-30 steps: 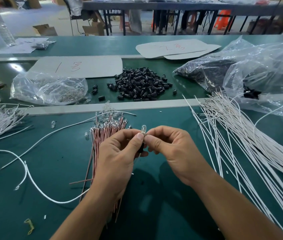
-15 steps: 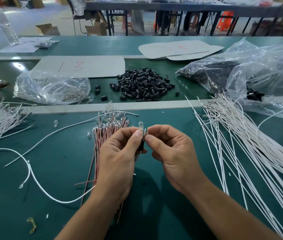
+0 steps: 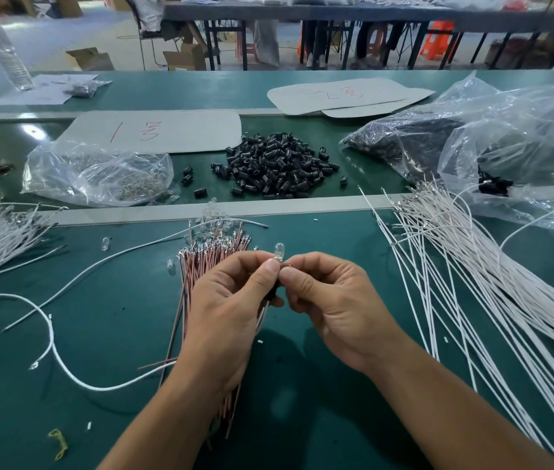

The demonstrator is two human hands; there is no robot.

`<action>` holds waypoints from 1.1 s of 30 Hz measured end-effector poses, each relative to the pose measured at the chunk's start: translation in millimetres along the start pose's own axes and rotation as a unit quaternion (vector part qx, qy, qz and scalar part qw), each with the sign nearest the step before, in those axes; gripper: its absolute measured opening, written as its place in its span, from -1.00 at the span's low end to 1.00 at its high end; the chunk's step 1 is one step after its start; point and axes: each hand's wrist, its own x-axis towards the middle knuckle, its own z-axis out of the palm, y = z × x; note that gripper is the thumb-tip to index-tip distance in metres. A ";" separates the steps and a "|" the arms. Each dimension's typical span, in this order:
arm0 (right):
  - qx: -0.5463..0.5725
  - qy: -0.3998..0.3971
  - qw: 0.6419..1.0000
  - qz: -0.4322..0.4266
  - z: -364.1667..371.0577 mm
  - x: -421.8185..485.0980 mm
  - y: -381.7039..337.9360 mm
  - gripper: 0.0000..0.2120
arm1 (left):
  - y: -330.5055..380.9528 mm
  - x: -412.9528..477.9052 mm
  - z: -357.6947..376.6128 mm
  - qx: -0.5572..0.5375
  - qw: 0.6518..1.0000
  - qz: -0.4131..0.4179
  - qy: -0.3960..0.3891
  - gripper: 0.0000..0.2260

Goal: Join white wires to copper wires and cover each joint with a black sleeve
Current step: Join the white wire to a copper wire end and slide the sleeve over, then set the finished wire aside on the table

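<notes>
While the left hand [image 3: 228,307] and right hand [image 3: 336,307] both pinch just beneath the bulb [image 3: 279,250], it looks light, slippery and fragile; it is probably better gripped gently by its black sleeve [image 3: 272,290].

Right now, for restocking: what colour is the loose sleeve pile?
The sleeve pile is black; the head view shows it.

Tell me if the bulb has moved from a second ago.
No. The bulb, pinched by the left hand and right hand, stays just short of the pale strip, in line with the sleeve pile.
</notes>
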 end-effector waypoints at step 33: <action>-0.358 -0.156 0.910 -0.140 -30.4 2.6 -23.0 -0.76 | 13.6 7.0 -26.0 0.132 0.967 -0.165 -0.143 -0.81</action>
